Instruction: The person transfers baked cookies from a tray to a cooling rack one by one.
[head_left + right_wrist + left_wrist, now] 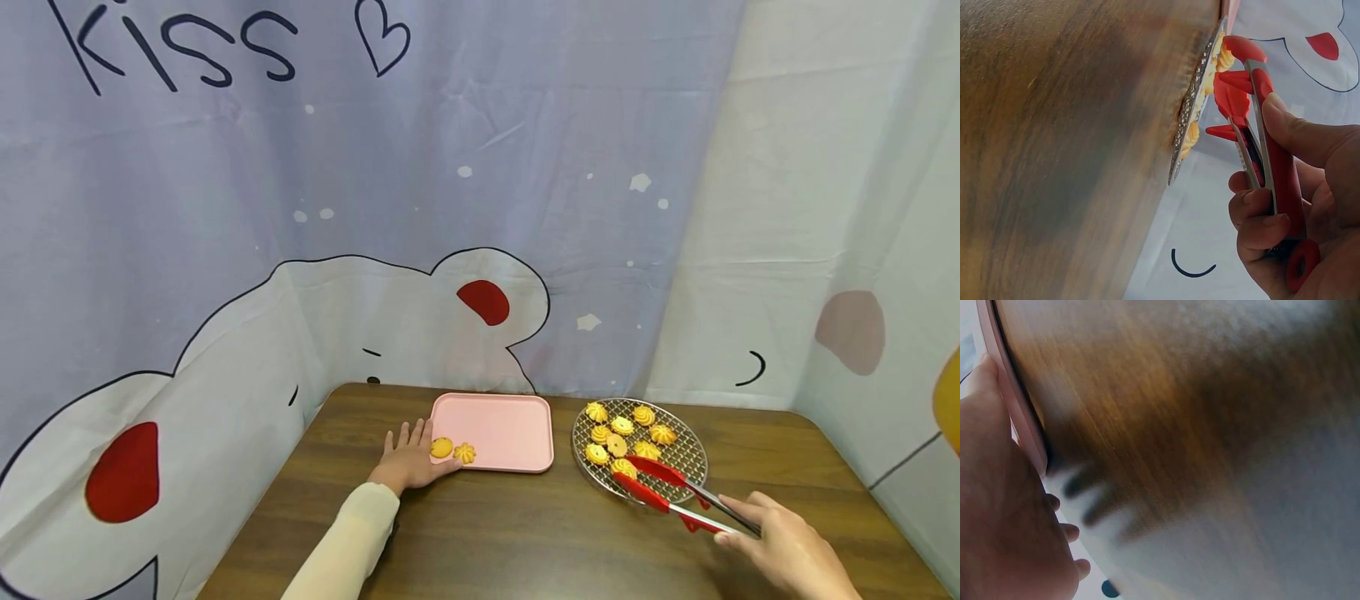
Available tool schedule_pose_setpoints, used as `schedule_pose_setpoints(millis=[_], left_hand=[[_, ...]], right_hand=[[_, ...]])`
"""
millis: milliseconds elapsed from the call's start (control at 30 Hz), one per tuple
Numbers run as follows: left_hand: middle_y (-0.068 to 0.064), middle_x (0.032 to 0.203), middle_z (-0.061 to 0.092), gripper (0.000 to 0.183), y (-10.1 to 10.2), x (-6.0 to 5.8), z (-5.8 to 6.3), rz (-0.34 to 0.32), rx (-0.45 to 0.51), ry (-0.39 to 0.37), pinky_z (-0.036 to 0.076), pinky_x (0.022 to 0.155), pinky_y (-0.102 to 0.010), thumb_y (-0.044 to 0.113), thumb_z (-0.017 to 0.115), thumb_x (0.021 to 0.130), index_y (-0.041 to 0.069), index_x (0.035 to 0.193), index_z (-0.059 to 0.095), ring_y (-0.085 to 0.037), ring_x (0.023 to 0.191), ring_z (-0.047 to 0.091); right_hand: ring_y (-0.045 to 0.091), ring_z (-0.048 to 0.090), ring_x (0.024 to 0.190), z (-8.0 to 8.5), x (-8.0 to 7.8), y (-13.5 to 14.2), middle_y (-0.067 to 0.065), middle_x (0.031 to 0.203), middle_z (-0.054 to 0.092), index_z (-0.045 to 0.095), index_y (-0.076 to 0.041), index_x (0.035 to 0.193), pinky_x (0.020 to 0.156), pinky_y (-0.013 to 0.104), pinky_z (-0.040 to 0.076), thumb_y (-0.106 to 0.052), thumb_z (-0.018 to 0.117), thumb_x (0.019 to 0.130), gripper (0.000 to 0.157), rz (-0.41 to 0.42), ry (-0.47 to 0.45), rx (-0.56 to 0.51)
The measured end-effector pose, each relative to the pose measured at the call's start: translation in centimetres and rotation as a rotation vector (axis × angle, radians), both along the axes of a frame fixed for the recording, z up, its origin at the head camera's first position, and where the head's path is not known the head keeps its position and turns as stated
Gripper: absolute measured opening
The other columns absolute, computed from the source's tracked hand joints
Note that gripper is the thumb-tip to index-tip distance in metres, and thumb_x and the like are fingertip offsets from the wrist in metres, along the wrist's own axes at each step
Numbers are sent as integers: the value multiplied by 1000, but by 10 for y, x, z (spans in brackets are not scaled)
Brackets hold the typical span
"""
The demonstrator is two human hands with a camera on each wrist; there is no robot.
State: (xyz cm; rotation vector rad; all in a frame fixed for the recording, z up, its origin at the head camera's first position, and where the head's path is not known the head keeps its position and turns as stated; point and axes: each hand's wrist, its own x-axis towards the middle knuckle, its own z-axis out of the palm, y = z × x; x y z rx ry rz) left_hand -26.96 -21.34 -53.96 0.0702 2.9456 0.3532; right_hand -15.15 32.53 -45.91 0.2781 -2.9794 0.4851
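Note:
My right hand [791, 542] grips a pair of red-tipped tongs [1282, 162], fingers and thumb wrapped round the handles. In the head view the tongs' spread tips lie at a yellow piped cookie [624, 468] at the near edge of a round wire rack [690, 458]; whether they touch it I cannot tell. Several more cookies [663, 434] lie on the rack. With fingers spread straight, my left hand [412, 462] rests against the near left corner of a pink tray [510, 429]. Two cookies sit in that corner, one smooth and round [441, 447], one ridged [465, 453].
The tray and the rack stand side by side toward the back of the brown wooden table [510, 533], a narrow gap between them. A printed curtain [420, 167] hangs right behind the table and along its sides.

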Motion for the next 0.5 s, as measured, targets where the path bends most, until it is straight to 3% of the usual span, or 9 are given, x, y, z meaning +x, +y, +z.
schedule_pose_setpoints(millis=[233,500], left_hand=[[-18,168,17,110,1,3,1,-1,0,0,0,121,-63,81,43,89,5,163,13,-43,154,10],[-19,167,17,111,4,10,14,-1,-2,-29,-1,121,-62,80,44,90,4,163,12,-43,154,9]], right_hand=[[14,47,71,-1,-1,1,-6,92,54,70,-10,129,59,34,38,-42,84,79,61,-6,-21,4],[13,46,69,-2,-1,2,-7,89,52,70,-8,129,58,34,37,-40,84,80,60,-8,-28,1]])
